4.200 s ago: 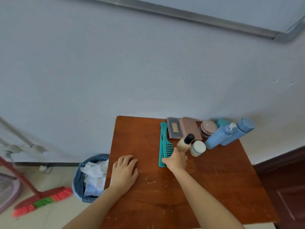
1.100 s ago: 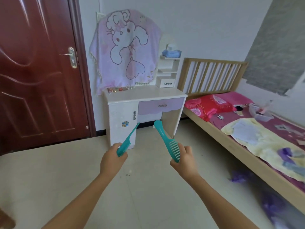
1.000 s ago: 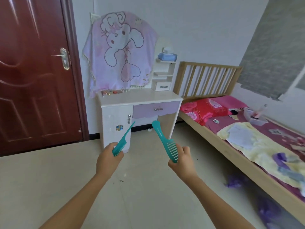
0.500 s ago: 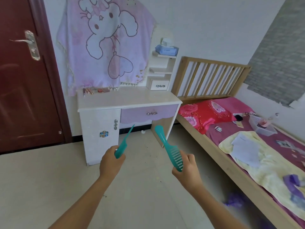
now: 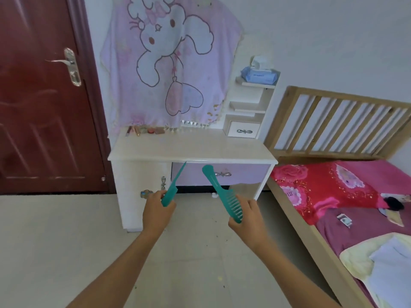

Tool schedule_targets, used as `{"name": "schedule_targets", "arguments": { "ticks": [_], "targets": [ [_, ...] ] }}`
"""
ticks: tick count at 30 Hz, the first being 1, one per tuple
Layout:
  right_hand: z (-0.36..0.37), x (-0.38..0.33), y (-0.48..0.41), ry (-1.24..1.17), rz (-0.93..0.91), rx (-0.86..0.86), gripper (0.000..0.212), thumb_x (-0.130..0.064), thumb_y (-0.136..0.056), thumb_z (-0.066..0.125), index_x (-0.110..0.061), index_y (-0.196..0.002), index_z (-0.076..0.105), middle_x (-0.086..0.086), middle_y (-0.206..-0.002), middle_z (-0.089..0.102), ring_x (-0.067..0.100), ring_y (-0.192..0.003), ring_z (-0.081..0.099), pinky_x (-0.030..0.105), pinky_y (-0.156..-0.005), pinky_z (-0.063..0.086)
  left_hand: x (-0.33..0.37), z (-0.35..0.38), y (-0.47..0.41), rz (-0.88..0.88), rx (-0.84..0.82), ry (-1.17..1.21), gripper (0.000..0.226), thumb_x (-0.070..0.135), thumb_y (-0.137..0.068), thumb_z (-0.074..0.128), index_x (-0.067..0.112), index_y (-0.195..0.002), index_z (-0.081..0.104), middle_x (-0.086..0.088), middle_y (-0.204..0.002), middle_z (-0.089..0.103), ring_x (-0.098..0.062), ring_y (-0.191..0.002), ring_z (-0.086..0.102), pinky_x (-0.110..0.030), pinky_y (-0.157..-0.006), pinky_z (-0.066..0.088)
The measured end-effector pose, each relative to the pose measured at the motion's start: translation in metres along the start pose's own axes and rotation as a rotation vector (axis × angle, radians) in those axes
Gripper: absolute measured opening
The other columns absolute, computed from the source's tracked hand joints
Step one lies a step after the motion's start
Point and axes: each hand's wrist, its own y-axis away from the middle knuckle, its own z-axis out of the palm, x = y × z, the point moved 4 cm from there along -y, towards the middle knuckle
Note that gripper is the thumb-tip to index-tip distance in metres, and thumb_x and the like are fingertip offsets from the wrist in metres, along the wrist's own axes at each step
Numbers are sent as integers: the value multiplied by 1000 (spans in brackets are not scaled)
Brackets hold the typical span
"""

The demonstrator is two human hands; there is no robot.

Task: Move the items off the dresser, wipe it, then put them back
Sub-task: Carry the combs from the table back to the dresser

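Observation:
My left hand (image 5: 156,213) grips a thin teal tail comb (image 5: 172,188) by its toothed end, the pointed tail aimed up toward the dresser. My right hand (image 5: 249,215) holds a wide-tooth teal comb (image 5: 222,192) by its teeth, handle pointing up and left. Both are held out over the floor, short of the white dresser (image 5: 191,150) with its lilac drawer (image 5: 220,175). A few small cosmetics (image 5: 145,130) lie at the back left of the dresser top.
A pink cartoon cloth (image 5: 171,61) hangs over the dresser's mirror. A small shelf unit (image 5: 246,112) with a tissue pack (image 5: 260,73) stands at the dresser's right. A wooden bed (image 5: 333,196) runs along the right. A red door (image 5: 42,96) is on the left. Pale tiled floor (image 5: 66,241) lies in front.
Since the brown table, I have picked up both combs and turned to the room. Over the last second I have come closer to the dresser, which now looms larger.

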Motion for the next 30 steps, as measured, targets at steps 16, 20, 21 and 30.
{"name": "schedule_targets", "arguments": {
  "ticks": [16, 20, 21, 30],
  "targets": [
    [127, 8, -196, -135, -26, -279, 44, -10, -73, 61, -18, -116, 51, 3, -96, 43, 17, -78, 49, 11, -58, 36, -61, 15, -155, -160, 206, -151, 26, 10, -82, 64, 3, -107, 60, -9, -94, 52, -18, -77, 53, -25, -65, 41],
    [145, -6, -274, -125, -34, -252, 48, -8, -73, 61, -16, -119, 48, 4, -96, 42, 18, -79, 48, 9, -57, 36, -59, 25, -222, -137, 192, -151, 14, 10, -81, 64, 5, -94, 60, -10, -90, 54, -16, -71, 52, -17, -54, 38],
    [150, -11, -292, -137, -25, -236, 49, -7, -74, 61, -15, -120, 48, 3, -96, 41, 17, -79, 47, 9, -57, 35, -58, 25, -240, -125, 191, -151, 13, 11, -82, 63, 6, -93, 60, -9, -89, 53, -15, -72, 52, -16, -54, 38],
    [216, -7, -368, -148, 81, -349, 52, -7, -76, 62, -14, -124, 44, 3, -102, 41, 16, -81, 51, 10, -59, 37, -99, 53, -337, -193, 158, -224, 19, 17, -79, 64, 8, -96, 63, -6, -89, 58, -15, -78, 50, -17, -56, 39]
  ]
}}
